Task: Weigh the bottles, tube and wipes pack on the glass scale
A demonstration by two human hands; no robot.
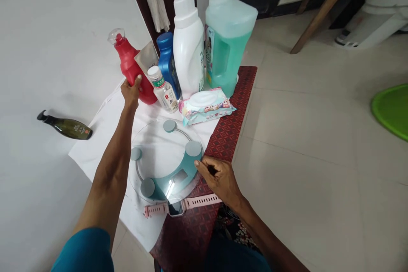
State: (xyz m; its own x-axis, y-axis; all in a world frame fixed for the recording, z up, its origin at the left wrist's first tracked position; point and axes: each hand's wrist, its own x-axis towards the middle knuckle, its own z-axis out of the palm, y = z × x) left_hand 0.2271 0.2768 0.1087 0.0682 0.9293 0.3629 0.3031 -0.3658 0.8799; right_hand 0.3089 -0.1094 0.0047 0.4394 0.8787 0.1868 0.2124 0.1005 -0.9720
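Note:
My left hand (130,91) is closed around the lower part of a red bottle (130,61) with a clear cap, at the back left of the table. My right hand (221,178) has curled fingers and grips the right edge of a round glass bathroom scale (178,182), the thumb lying on top. The scale has grey-green round pads and a small display. A smartwatch with a pink strap (202,200) lies along its near edge. Beside the red bottle stand a small clear bottle with a white cap (164,93) and a beige tube (147,57).
Behind the scale are a blue bottle (167,61), a white detergent bottle (188,46), a large jug of green liquid (228,46) and a wipes pack (207,106). A dark green pump bottle (72,128) is at left. The red patterned table edge (229,127) borders tiled floor.

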